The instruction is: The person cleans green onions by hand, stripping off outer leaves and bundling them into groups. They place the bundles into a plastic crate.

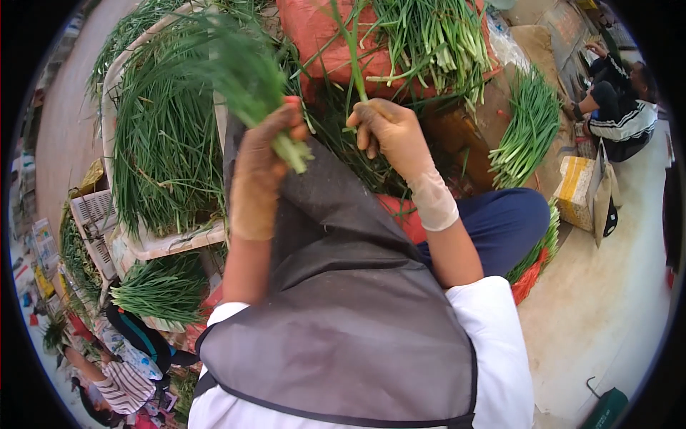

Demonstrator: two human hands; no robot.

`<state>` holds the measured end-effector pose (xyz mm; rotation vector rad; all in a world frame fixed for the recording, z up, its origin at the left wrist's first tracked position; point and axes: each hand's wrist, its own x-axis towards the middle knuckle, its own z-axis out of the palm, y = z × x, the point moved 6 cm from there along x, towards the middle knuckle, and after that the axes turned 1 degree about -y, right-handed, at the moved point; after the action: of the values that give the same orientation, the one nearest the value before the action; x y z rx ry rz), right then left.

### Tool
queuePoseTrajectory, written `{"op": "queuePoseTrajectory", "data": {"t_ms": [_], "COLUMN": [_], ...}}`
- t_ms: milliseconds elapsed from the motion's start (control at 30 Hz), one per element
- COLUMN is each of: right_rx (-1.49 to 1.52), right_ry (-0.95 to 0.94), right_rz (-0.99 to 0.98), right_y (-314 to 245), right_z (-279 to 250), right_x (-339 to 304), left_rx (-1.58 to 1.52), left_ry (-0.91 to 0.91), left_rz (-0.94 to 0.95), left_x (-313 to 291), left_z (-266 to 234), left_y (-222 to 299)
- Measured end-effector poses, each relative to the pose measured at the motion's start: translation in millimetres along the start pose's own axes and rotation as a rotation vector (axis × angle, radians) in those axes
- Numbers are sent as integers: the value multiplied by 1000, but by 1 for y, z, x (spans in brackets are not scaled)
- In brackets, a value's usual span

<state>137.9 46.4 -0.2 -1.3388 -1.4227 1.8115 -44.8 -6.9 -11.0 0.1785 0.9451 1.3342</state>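
Both my hands wear thin, stained gloves. My left hand [266,154] is closed round a bunch of garlic chives [246,82]; the pale cut ends poke out below the fist, and the green leaves blur with motion above it. Opposite, my right hand [384,136] pinches a few green chive stalks [355,61] that point up and away. Just beyond it, a large pile of chives [436,46] lies on a red sack [314,43]. Loose leaves are scattered below, between my hands and the sack.
A pale crate [113,93] full of chives [168,136] stands at left. Tied-looking bundles [525,132] lie at right, beside a taped box [575,189]. A person [622,107] sits at far right, another person [121,382] at lower left. My dark apron [343,336] covers my lap.
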Motion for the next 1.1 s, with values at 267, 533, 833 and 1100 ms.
{"op": "queuePoseTrajectory", "data": {"t_ms": [267, 533, 833, 1100], "right_rx": [-989, -874, -560, -566], "right_ry": [-183, 512, 161, -325], "right_rz": [-194, -228, -367, 113], "right_y": [18, -25, 1, 77], "right_z": [10, -62, 4, -3], "right_x": [9, 72, -3, -20], "left_rx": [-94, -215, -30, -14], "left_ry": [198, -72, 91, 206], "left_rz": [-72, -6, -18, 222], "left_x": [12, 10, 21, 24], "left_z": [-24, -17, 18, -5], "left_y": [-70, -24, -70, -16]}}
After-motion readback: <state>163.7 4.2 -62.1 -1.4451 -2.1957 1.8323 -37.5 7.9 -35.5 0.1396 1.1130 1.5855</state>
